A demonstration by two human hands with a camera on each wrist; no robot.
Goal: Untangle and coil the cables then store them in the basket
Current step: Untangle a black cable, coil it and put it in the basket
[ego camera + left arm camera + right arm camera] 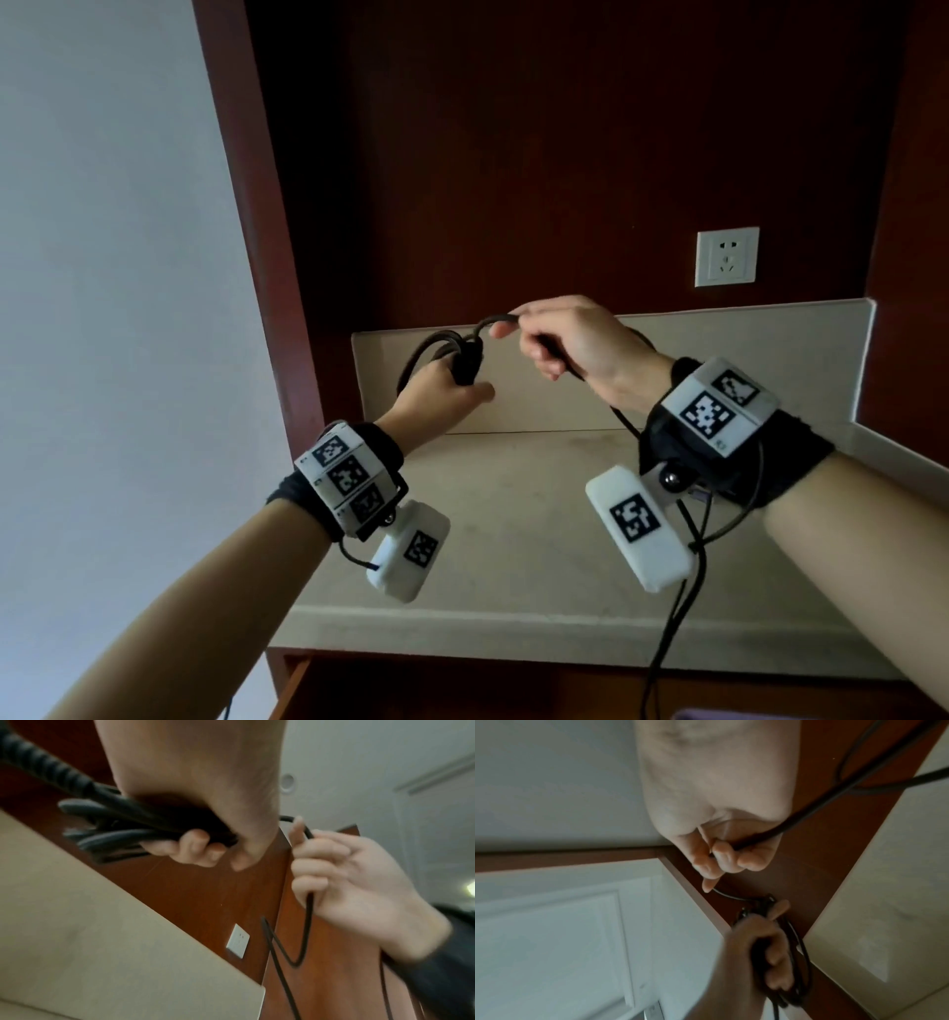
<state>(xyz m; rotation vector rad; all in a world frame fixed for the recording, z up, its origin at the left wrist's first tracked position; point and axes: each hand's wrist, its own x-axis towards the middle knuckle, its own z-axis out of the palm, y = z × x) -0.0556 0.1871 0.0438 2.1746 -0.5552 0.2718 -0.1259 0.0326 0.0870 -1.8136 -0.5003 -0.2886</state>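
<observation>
A black cable (464, 354) is held above the desk (513, 514) — its coiled loops are clenched in the left hand (436, 393), while a free strand is pinched by the right hand (570, 339) fingers (506, 329) beside it.
</observation>
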